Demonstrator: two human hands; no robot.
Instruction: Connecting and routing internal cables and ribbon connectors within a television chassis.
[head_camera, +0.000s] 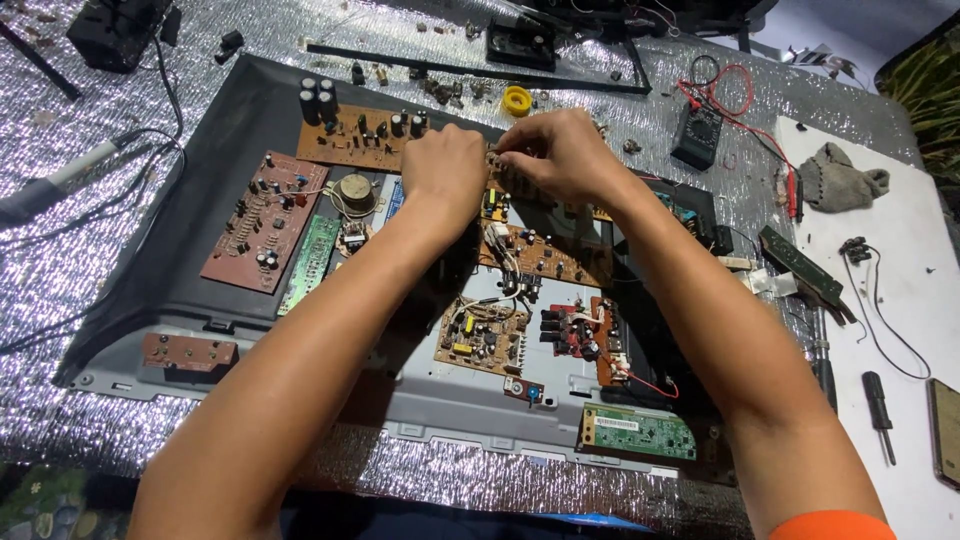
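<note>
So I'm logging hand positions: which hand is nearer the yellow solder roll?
Right. The right hand sits just below the yellow roll, fingertips close to it. The left hand is farther, down and to the left of it.

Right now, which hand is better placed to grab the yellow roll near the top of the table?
Probably the right hand: it sits just below the yellow roll, while the left hand is farther off. Both hands are pinching a small circuit board between them.
</note>
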